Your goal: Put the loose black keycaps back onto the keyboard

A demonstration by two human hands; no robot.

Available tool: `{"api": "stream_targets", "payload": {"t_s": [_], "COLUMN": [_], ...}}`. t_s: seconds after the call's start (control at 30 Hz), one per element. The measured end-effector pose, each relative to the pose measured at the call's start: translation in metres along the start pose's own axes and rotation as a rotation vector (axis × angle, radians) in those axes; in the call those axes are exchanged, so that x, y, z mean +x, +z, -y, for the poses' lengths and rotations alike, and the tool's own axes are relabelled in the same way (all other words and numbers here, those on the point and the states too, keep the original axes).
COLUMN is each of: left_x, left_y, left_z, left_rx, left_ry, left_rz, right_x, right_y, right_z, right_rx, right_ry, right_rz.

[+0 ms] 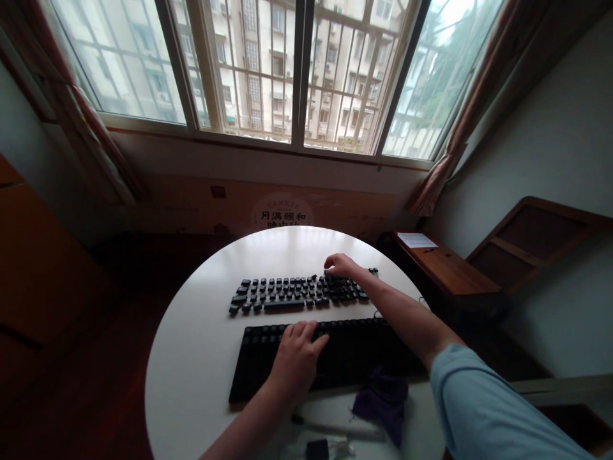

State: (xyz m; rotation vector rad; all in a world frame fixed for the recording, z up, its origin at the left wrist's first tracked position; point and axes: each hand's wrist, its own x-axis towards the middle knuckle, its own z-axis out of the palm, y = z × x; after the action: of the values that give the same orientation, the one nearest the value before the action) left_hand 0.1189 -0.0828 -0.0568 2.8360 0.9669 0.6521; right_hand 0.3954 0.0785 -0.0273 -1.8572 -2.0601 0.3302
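Note:
A black keyboard base [364, 354] lies near me on the round white table [201, 358]. My left hand [297, 358] rests flat on its left part, fingers spread. Farther back, several loose black keycaps [282, 295] are laid out in rows in the shape of a keyboard. My right hand [339, 263] reaches over the right end of those rows, fingers bent down and pinched at a keycap; what it holds is too small to make out.
A purple cloth [383, 401] lies at the keyboard's near right edge. A small dark tool [318, 448] and a pale stick [335, 429] lie at the table's front. A wooden side table [445, 268] with paper stands right, under the window [297, 70].

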Motion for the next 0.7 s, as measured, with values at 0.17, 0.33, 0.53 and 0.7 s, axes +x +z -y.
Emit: {"api": "stream_targets", "payload": {"t_s": [0.17,0.33,0.53,0.7], "left_x": [-0.001,-0.001,0.002,0.002], "left_y": [0.005,0.005,0.006,0.004], "left_z": [0.005,0.007,0.01,0.01], "left_rx": [-0.011,-0.024,-0.046,-0.053], "left_ry": [0.033,0.046,0.037,0.022], "left_rz": [-0.036,-0.057,-0.056,-0.06], "right_x": [-0.005,-0.058,-0.158,-0.18], "right_y": [-0.006,-0.024,-0.014,0.003], "right_z": [0.016,0.035,0.054,0.061], "right_rx": [0.052,0.159,0.329,0.216], "right_ry": [-0.016,-0.092,-0.184,-0.133], "right_rz": [-0.083,-0.143,0.065,0.045]}}
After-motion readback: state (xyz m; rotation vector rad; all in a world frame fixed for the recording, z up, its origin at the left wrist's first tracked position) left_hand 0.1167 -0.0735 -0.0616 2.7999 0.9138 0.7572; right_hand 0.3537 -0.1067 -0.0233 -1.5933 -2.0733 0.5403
